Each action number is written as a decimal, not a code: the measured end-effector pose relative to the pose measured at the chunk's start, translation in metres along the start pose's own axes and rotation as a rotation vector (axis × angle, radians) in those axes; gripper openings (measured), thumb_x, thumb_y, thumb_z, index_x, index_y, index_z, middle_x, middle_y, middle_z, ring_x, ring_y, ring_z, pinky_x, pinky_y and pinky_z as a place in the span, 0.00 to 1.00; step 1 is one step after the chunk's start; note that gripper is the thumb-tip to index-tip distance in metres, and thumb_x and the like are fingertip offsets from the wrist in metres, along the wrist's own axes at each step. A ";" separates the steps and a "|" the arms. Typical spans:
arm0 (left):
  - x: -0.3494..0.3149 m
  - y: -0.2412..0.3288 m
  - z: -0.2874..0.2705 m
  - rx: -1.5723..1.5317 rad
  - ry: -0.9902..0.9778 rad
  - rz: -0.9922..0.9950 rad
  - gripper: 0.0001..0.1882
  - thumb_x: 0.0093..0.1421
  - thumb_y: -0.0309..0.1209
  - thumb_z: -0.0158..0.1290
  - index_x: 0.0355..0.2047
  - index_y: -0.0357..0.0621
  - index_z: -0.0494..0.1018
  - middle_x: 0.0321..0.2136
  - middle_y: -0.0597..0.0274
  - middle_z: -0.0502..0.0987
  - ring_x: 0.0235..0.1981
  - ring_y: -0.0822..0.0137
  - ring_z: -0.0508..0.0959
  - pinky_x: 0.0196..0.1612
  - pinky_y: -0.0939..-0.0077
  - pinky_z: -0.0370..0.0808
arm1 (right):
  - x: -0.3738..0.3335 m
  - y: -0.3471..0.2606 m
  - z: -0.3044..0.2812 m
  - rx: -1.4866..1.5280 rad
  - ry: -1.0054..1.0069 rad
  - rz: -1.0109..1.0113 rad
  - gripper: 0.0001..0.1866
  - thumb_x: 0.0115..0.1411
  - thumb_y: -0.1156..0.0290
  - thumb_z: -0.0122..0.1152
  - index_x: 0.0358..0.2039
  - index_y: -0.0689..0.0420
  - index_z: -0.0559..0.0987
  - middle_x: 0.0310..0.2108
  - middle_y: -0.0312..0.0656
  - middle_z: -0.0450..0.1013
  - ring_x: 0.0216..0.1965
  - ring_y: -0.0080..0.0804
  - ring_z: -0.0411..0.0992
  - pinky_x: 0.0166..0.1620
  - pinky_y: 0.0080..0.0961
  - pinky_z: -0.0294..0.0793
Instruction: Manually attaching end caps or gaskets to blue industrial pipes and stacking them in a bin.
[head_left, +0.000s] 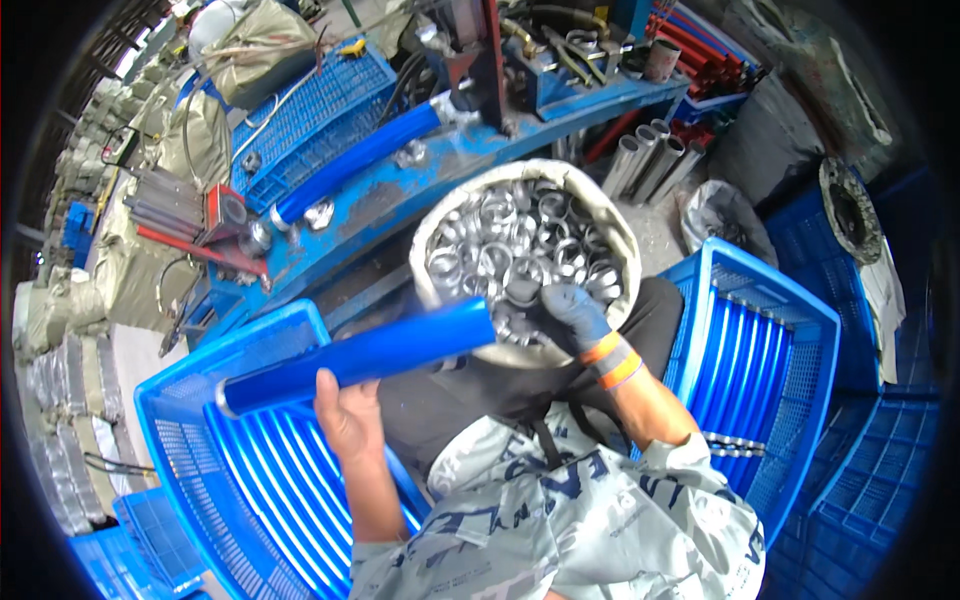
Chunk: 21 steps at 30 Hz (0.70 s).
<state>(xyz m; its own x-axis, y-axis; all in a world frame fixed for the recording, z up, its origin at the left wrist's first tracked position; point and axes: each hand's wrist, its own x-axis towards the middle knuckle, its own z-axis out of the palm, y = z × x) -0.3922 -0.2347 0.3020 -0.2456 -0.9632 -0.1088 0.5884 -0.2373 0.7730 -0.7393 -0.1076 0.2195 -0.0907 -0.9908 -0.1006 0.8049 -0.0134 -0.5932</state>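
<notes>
My bare left hand (pixel 350 415) is closed on a blue tube (pixel 370 348), thumb on the near side. The tube lies tilted across the front of me, its right end raised and a silvery rim at its left end. My right hand (pixel 572 315), in a grey glove with an orange-striped cuff, reaches into a round white sack (pixel 428 262) full of shiny metal rings (pixel 500 235). Its dark fingertips are bent together among the rings; what they hold, if anything, is hidden.
Blue tubes lie in rows in the left blue crate (pixel 175 400) and the right blue crate (pixel 825 345). Beyond the sack runs a worn blue bench (pixel 375 200) bearing another blue tube (pixel 365 160). Bare metal pipes (pixel 650 160) stand behind the sack.
</notes>
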 end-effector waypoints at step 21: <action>0.004 -0.029 -0.002 0.056 0.047 0.027 0.29 0.77 0.44 0.63 0.69 0.40 0.73 0.63 0.47 0.82 0.62 0.49 0.85 0.63 0.48 0.85 | 0.018 -0.015 0.055 -0.380 -0.041 -0.103 0.44 0.67 0.79 0.75 0.81 0.67 0.65 0.62 0.44 0.82 0.58 0.28 0.81 0.64 0.30 0.81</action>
<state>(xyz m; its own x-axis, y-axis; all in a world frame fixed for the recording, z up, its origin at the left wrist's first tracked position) -0.4089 -0.2316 0.2783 -0.1933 -0.9743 -0.1158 0.5503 -0.2054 0.8093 -0.7204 -0.1325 0.2705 -0.1303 -0.9915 0.0024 0.5180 -0.0701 -0.8525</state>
